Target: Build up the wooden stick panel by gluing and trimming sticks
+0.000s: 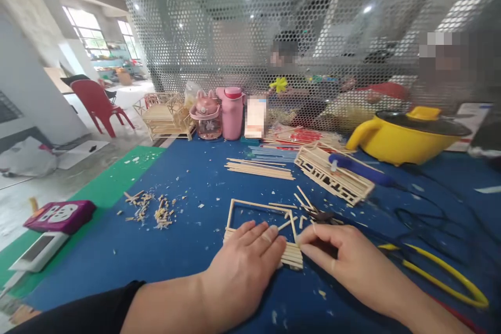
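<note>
My left hand (pixel 250 253) lies flat, fingers stretched out, over a small frame of thin wooden sticks (pixel 230 214). It presses on the frame's near part, where several sticks (pixel 293 255) lie side by side. My right hand (pixel 344 253) has its thumb and index finger pinched at the frame's right edge. Whatever is between those fingertips is too small or hidden to make out. Short stick pieces (pixel 303 219) lie by the frame's upper right corner. Beside my right hand are pliers with yellow handles (pixel 446 271), their jaws toward the frame.
Behind the frame lie loose wooden sticks (pixel 258 168) and a blue glue gun (pixel 360 169) on a slatted wooden piece (pixel 313 164). A yellow pot (pixel 415 138), pink bottle (pixel 232 115) and wooden model (pixel 166 117) line the back. Scraps (pixel 162 211) and a purple power strip (pixel 62 215) are left.
</note>
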### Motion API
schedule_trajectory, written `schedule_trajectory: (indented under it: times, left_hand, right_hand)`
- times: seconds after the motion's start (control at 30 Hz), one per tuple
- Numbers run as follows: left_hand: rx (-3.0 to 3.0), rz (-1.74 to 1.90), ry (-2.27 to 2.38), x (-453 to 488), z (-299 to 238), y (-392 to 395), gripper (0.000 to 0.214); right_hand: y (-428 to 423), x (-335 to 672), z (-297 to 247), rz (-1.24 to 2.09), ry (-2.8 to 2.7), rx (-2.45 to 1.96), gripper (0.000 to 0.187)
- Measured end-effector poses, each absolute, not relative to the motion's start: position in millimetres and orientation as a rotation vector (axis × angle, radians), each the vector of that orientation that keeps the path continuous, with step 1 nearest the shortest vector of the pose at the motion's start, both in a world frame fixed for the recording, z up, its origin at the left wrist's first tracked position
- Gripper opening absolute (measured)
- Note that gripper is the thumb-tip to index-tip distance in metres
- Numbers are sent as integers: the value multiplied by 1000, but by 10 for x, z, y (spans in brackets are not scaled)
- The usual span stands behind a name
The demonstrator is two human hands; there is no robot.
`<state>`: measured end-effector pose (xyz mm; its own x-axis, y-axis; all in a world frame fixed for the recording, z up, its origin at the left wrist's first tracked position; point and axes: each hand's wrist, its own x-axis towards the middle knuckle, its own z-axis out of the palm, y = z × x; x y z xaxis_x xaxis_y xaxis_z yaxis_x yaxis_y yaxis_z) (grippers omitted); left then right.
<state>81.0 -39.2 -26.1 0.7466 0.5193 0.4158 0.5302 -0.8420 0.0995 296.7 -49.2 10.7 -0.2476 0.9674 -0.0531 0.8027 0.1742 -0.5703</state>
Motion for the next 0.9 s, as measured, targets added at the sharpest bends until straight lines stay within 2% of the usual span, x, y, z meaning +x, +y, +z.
schedule_trajectory:
  times: [0.2, 0.37, 0.63, 0.8, 0.9]
  left_hand:
    - [-2915, -687, -805, 777, -253, -368, 37]
    - [-2893, -749, -834, 790, -361, -383, 38]
    - [-2888, -719, -678, 770, -243, -329, 40]
    - [-2875, -841, -859, 832, -284, -362, 31]
    - [-2903, -938, -920, 861, -324, -378, 36]
  right_hand:
    - [-471, 2949, 117, 791, -2010, -1672, 17]
    - [-479, 3040, 233, 637, -1835, -1714, 12]
    - [-580, 2983, 305, 731, -2052, -1726, 13]
    - [-635, 2871, 166, 747, -2138, -1508, 22]
    - [-609, 2857, 78, 680, -2160, -1512, 21]
